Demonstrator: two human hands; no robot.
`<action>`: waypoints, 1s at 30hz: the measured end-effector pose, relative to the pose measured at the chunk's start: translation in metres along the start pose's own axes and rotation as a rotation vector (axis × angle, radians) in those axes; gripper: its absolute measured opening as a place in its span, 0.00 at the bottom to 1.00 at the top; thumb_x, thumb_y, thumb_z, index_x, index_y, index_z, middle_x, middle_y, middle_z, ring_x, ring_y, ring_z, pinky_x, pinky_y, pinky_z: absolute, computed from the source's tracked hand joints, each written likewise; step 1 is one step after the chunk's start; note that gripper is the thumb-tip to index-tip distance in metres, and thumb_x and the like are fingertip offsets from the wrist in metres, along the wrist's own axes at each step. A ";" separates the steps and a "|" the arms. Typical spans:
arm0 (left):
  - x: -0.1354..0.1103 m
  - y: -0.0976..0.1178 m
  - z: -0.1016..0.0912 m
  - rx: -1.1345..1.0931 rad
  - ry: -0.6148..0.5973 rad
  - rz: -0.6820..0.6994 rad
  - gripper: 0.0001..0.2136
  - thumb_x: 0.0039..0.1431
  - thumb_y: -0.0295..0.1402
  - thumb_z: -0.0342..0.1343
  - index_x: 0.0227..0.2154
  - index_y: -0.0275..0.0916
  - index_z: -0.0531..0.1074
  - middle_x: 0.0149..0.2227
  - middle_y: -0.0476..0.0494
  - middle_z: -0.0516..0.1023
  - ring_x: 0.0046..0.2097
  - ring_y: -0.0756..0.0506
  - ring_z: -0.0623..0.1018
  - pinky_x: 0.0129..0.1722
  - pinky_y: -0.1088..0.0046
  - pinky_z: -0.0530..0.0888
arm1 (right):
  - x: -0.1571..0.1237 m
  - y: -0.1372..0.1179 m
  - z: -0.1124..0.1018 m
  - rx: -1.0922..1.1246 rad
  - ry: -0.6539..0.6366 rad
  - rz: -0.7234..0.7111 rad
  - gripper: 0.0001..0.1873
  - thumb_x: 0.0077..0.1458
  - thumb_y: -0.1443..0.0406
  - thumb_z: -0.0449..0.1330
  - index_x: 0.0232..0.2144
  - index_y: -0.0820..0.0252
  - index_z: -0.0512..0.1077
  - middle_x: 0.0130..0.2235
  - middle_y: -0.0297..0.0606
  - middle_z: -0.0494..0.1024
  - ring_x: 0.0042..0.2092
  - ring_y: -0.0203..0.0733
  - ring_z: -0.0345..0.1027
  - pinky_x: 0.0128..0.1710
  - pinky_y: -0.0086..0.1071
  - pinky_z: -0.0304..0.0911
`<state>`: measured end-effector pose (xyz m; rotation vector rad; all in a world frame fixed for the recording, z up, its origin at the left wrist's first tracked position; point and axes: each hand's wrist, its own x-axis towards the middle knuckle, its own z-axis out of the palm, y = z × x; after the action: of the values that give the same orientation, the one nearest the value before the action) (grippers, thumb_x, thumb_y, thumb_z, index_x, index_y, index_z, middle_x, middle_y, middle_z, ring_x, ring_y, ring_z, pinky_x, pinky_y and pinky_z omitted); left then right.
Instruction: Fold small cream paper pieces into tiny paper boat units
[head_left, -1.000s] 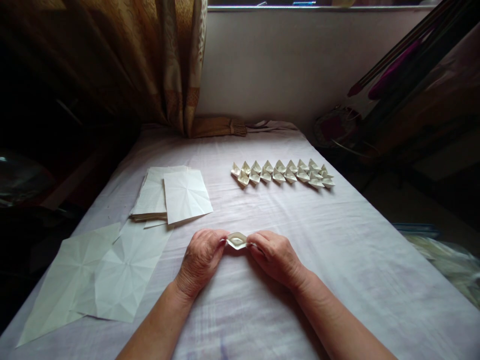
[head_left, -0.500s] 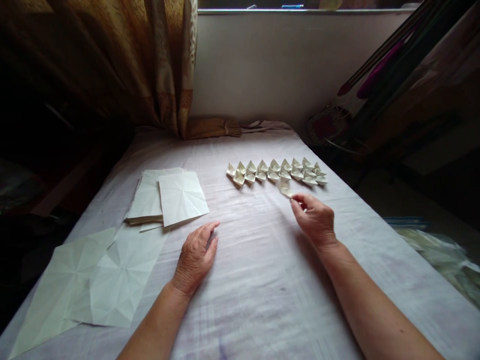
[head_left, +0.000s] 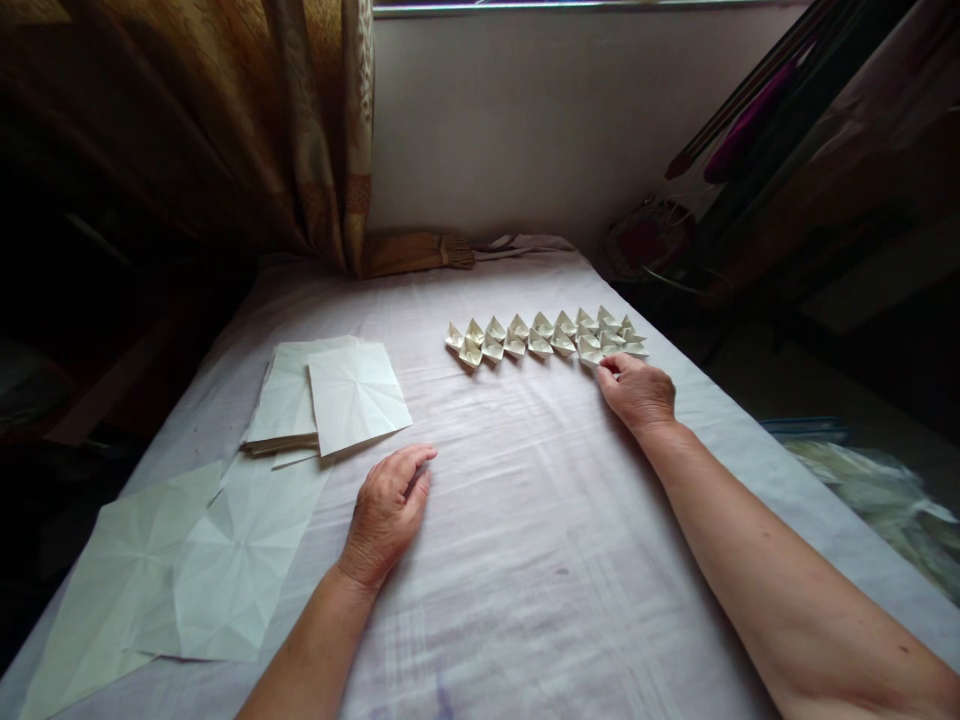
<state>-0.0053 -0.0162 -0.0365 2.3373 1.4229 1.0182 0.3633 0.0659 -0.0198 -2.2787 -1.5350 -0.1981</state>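
My right hand [head_left: 639, 392] reaches out to the near right end of a double row of several small folded white paper boats [head_left: 540, 338]. Its fingers are curled in a pinch on one folded paper boat [head_left: 594, 356] at the row's edge. My left hand [head_left: 386, 505] lies palm down on the pale cloth [head_left: 525, 540], fingers loosely stretched, holding nothing. It is nearest to a stack of creased white paper sheets [head_left: 330, 395].
Two larger unfolded creased sheets [head_left: 187, 560] lie at the near left. A brown curtain [head_left: 225, 130] hangs at the back left beside a white wall. Dark clutter and rods stand at the right, with a plastic bag [head_left: 870, 490] below the table's right edge.
Both hands held the small boat near me; my right hand then carried it away to the row's right end, while my left hand let go and settled flat on the cloth.
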 end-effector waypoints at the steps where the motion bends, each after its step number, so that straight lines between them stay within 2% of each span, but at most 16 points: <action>1: 0.000 0.000 0.000 0.001 0.000 0.004 0.11 0.63 0.30 0.51 0.45 0.42 0.73 0.45 0.42 0.81 0.48 0.43 0.79 0.50 0.61 0.76 | 0.001 0.000 0.001 -0.001 0.000 -0.003 0.13 0.53 0.61 0.55 0.36 0.56 0.79 0.35 0.42 0.82 0.32 0.47 0.71 0.29 0.34 0.55; 12: -0.001 -0.001 0.000 0.019 -0.011 0.017 0.10 0.63 0.30 0.51 0.44 0.42 0.73 0.46 0.43 0.80 0.48 0.43 0.79 0.49 0.60 0.76 | 0.005 -0.001 0.006 -0.002 0.001 -0.019 0.12 0.53 0.60 0.56 0.35 0.55 0.78 0.34 0.40 0.81 0.31 0.45 0.70 0.29 0.33 0.56; 19: 0.000 0.000 -0.001 0.030 -0.005 0.035 0.09 0.64 0.30 0.50 0.44 0.42 0.73 0.46 0.43 0.80 0.47 0.43 0.79 0.49 0.61 0.76 | 0.002 -0.001 0.006 0.022 -0.013 0.011 0.15 0.53 0.60 0.57 0.42 0.55 0.76 0.32 0.39 0.81 0.31 0.47 0.71 0.30 0.34 0.58; 24: 0.000 -0.001 -0.001 0.026 -0.014 0.032 0.10 0.63 0.30 0.50 0.44 0.42 0.73 0.46 0.43 0.80 0.48 0.43 0.79 0.49 0.60 0.76 | -0.001 0.002 0.008 0.090 0.021 0.016 0.12 0.53 0.60 0.58 0.39 0.57 0.74 0.33 0.39 0.81 0.30 0.45 0.70 0.31 0.33 0.58; 30: 0.000 -0.001 0.001 0.009 -0.009 0.015 0.10 0.63 0.30 0.50 0.44 0.42 0.74 0.46 0.43 0.80 0.48 0.43 0.79 0.50 0.61 0.75 | -0.002 0.002 0.012 0.130 0.053 0.013 0.13 0.53 0.61 0.58 0.40 0.57 0.72 0.34 0.39 0.81 0.30 0.45 0.71 0.32 0.34 0.59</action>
<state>-0.0056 -0.0156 -0.0375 2.3597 1.4121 1.0061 0.3631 0.0684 -0.0321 -2.1648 -1.4632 -0.1490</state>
